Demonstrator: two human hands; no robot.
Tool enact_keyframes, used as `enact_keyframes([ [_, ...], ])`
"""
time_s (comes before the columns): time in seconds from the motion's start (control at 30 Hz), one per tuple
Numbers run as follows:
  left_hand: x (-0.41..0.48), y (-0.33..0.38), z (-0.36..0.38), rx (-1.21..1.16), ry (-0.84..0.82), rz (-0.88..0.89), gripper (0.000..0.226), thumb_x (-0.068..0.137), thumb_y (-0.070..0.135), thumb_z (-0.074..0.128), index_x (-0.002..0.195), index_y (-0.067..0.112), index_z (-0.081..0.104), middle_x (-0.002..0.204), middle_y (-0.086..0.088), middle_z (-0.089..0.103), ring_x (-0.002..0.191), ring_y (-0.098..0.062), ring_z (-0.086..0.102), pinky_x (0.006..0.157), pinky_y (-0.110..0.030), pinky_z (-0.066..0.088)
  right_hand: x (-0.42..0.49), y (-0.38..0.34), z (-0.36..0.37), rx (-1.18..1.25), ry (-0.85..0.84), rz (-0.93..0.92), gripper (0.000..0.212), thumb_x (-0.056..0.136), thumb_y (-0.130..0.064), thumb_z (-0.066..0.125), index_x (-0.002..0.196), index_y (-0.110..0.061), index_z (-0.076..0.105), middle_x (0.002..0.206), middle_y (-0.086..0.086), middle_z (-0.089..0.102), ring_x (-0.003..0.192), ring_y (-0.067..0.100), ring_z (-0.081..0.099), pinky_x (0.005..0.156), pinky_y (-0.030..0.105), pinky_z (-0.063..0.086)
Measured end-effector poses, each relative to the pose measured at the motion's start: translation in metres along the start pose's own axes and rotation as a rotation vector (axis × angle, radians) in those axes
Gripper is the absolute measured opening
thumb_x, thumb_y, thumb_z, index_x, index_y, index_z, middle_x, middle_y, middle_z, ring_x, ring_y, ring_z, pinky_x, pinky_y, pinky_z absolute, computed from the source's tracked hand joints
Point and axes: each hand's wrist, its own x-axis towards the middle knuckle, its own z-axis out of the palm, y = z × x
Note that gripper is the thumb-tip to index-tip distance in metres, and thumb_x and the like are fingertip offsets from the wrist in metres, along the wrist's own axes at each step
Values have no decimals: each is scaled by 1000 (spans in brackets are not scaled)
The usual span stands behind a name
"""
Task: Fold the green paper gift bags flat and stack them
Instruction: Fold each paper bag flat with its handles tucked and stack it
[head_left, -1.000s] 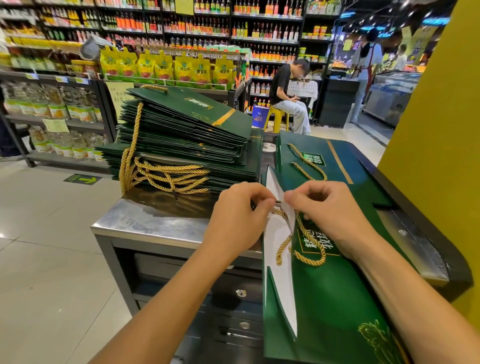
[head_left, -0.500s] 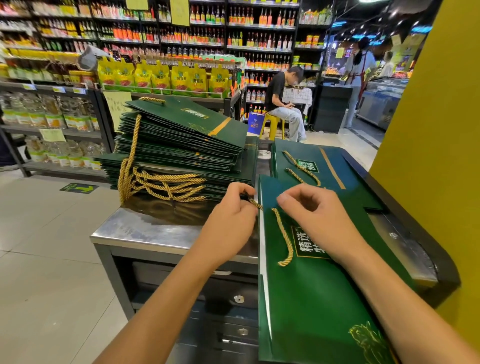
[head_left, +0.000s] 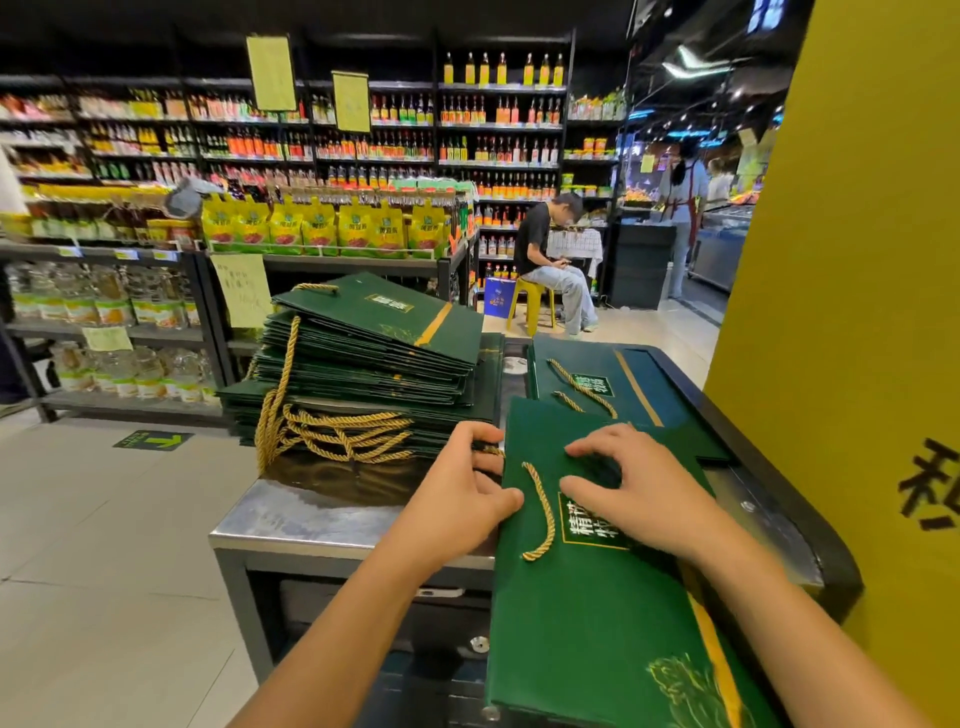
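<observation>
Two hands are at the bench (head_left: 311, 514): one left hand (head_left: 462, 499), one right hand (head_left: 639, 493). Two single bags lie toward its right edge, a near bag (head_left: 597, 623) and a far bag (head_left: 670, 395). One stack (head_left: 374, 358) by its left edge holds more bags than can be counted. Beyond: one seated person (head_left: 540, 244), one stool (head_left: 530, 301), two hanging signs (head_left: 270, 73).

On the steel counter (head_left: 311, 514), a stack of folded gift bags (head_left: 363, 374) is set at the left. To the right of it, the nearest gift bag (head_left: 597, 623) is laid flat, overhanging the counter's near edge. A second gift bag (head_left: 649, 374) is laid behind it, partly covered. The left edge of the nearest gift bag is held by the left hand (head_left: 462, 499), and the right hand (head_left: 634, 488) is pressed on its top face. A pillar (head_left: 857, 312) is placed at the far right, and store shelves (head_left: 363, 156) are ranged behind.
</observation>
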Motion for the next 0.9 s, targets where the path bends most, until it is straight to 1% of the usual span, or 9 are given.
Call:
enact_keyframes([
  [0.1,2,-4,0,21,37,-23,41,89,-6,68,112,21,47,99,-4,64,60,-3,62,65,-25,57,-17,18,-20,-175,43,212,52,86,-57,67,127,-25,64,125,0,59,117,21,55,98,38,48],
  [0.2,3,-4,-1,26,59,-53,43,88,-7,70,117,13,46,91,-6,62,58,0,61,62,-23,56,-33,34,-23,-339,151,404,58,82,-74,61,95,-18,64,97,3,60,91,24,61,69,36,52],
  [0.3,-1,1,0,2,84,-76,47,88,-6,70,121,13,43,86,-6,62,54,3,62,55,-16,51,-49,37,-21,-345,180,486,61,82,-81,53,71,-21,46,79,1,56,72,22,56,50,31,37],
  [0.43,-3,4,-4,-41,140,-137,49,84,3,79,123,8,49,92,-12,73,68,-12,72,56,-23,55,-62,26,-29,-232,209,508,56,85,-72,61,68,-21,45,68,-2,55,63,20,53,49,30,35],
  [0.53,-3,9,-6,-101,193,-182,32,82,6,83,109,0,67,87,-13,77,69,-20,71,59,-29,58,-60,26,-33,-86,234,532,48,85,-61,69,83,-15,60,73,0,66,61,20,63,53,34,54],
  [0.67,-6,18,-8,-282,107,-337,13,89,10,76,97,0,74,82,-19,77,59,-21,70,56,-35,59,-58,32,-45,277,339,520,31,83,-35,82,97,-11,68,101,4,68,96,24,66,77,34,52],
  [0.73,-7,20,-10,-302,69,-338,17,90,15,75,97,-1,75,88,-21,76,59,-17,67,54,-27,55,-62,28,-54,490,419,499,20,83,-23,82,90,-9,70,101,7,71,93,22,66,83,39,55],
  [0.8,-9,27,-9,-270,80,-283,18,91,19,75,94,1,76,76,-11,71,51,-7,56,47,-16,45,-68,20,-67,572,511,462,14,84,-23,81,88,-14,71,91,5,73,82,17,68,72,34,54],
  [0.9,-10,49,-11,-253,133,-161,17,93,22,72,94,5,76,57,4,56,41,-5,41,40,-15,30,-75,0,-93,607,647,325,11,88,-27,78,83,-21,70,81,-4,70,77,11,64,60,25,44],
])
